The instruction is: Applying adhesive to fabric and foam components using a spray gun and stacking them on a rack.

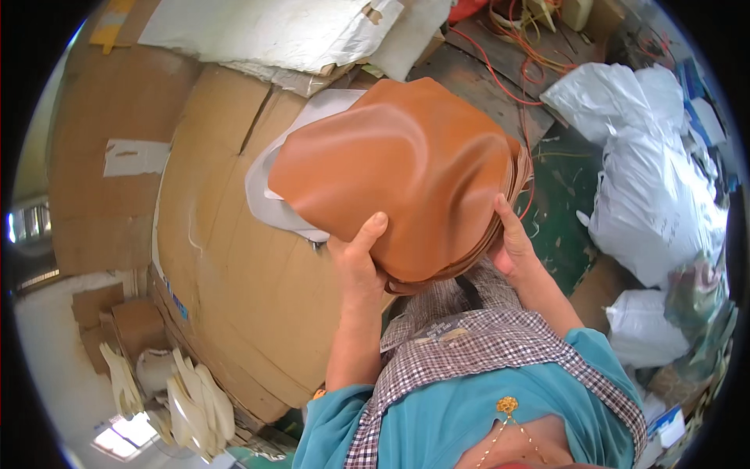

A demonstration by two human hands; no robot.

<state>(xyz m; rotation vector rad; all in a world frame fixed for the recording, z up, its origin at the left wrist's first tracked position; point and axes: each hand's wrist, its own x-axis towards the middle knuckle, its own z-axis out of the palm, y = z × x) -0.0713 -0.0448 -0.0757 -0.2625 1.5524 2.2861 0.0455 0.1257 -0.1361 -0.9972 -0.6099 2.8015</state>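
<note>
A thick stack of brown leather-like sheets (391, 172) lies between my two hands, its layered edges showing at the right and near side. My left hand (359, 254) grips the near left edge, thumb on top and fingers hidden underneath. On the right edge, my right hand (512, 242) has its thumb against the sheets, with the other fingers partly hidden behind them. Beneath the stack's far left side, a pale grey-white sheet (262, 187) sticks out over the cardboard-covered table (226, 273).
White padded sheets (273, 35) lie along the far table edge. Full white plastic bags (652, 195) stand on the green floor (558, 227) at the right. Red cords (488, 59) tangle at the far right. Cream foot-shaped forms (195, 399) sit at the lower left.
</note>
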